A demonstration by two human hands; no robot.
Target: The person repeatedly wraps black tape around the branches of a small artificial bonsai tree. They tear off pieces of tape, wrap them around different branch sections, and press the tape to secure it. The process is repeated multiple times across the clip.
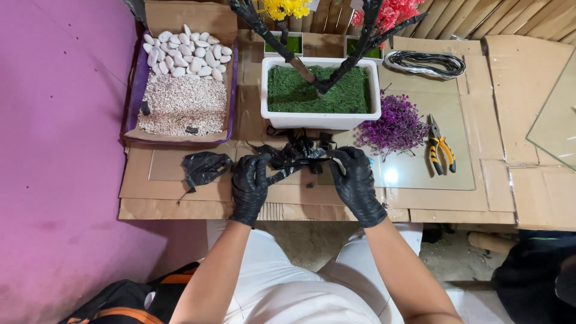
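Head view shows a twisted black branch piece (295,159) held level at the centre of the frame, just above the cardboard sheets (198,192) that cover the work surface. Left hand (249,186), in a black glove, has its fingers curled shut around the left end of the piece; right hand (355,183), also gloved in black, pinches the right end with its fingers closed on it. Just left of the left hand lies a crumpled scrap of black plastic (204,168). Directly above the hands stands a white rectangular planter (321,117) filled with green moss, with dark stems rising from it. To the right of the planter lie a clump of purple flowers (393,127) and, farther right, yellow-handled pliers (439,147). At the upper left sits a tray (231,90) of white stones and fine gravel.
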